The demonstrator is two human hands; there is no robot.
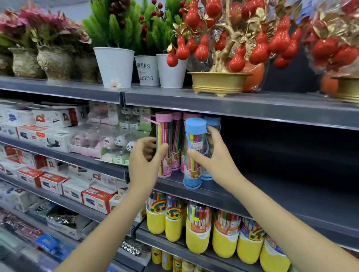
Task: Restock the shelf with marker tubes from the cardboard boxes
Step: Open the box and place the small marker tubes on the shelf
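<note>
where the blue tube [194, 152] stood at the front lip of the shelf [266, 184], its base slightly overhung the edge, and dark open room ran off to its right along the same shelf, with nothing standing there as far as the view showed. to its left, pink tubes [167, 141] crowded close, touching or nearly touching it, and a second blue-capped tube stood just behind. the board above hung low over the caps, leaving little headroom.

the shelving was grey metal, stepped in tiers. the top tier carried flower pots [116, 66] and a gold tree with red gourds [230, 32]. left of the tubes sat panda figures [120, 141] and stapler boxes [53, 181]. the tier below held yellow tubs [197, 232] of markers in a row at the front edge.

the right hand [214, 156] grasped the blue tube, thumb across its front and fingers [213, 132] curled round its right side below the cap. the left hand [144, 159] reached in beside the pink tubes, its fingers loosely bent and spread, the fingertips touching or just short of the nearest pink tube; i could not tell which, and it clasped nothing.
</note>
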